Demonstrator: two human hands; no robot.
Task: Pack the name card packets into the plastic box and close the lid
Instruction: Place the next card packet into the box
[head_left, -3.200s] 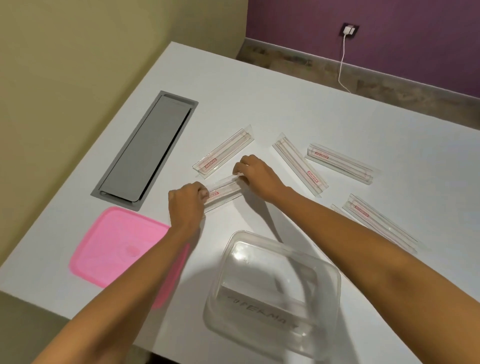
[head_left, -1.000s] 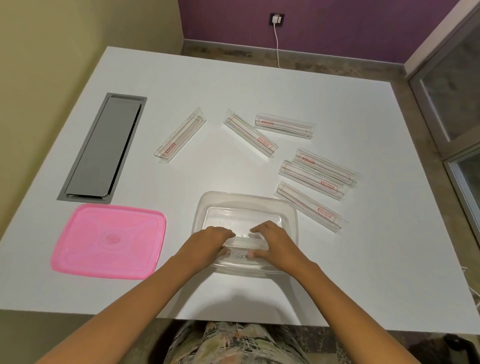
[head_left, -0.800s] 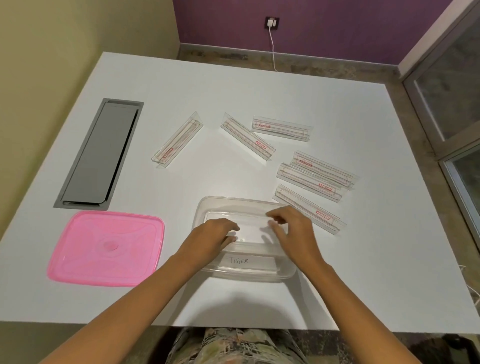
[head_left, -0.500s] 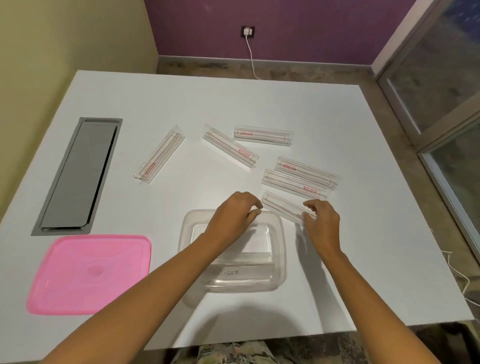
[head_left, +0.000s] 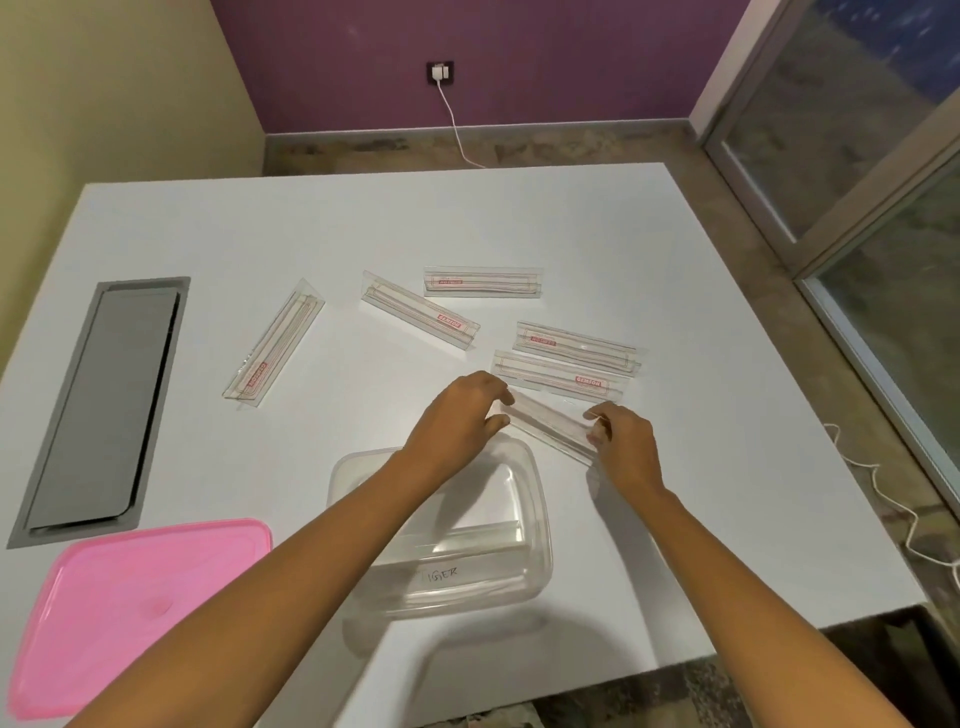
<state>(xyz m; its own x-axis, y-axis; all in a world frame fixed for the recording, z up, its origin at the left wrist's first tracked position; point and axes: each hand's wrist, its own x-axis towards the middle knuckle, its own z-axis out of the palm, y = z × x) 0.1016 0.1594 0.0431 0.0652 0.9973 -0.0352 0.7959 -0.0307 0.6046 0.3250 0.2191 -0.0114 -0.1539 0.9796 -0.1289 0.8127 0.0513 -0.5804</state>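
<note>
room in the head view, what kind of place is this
Probably an office or meeting room: a large white table with a grey metal cable hatch set into it, a wall socket on the purple wall, and a glass sliding door.

A single head-worn wide-angle camera looks forward and steeply down from the near edge of a white table (head_left: 623, 249), close enough that both forearms run up from the bottom of the frame. The view faces a purple far wall with a wall socket (head_left: 440, 72); a yellow wall (head_left: 104, 88) runs along the left and a glass door (head_left: 857, 130) along the right. Straight edges bow outward toward the frame's borders.
</note>
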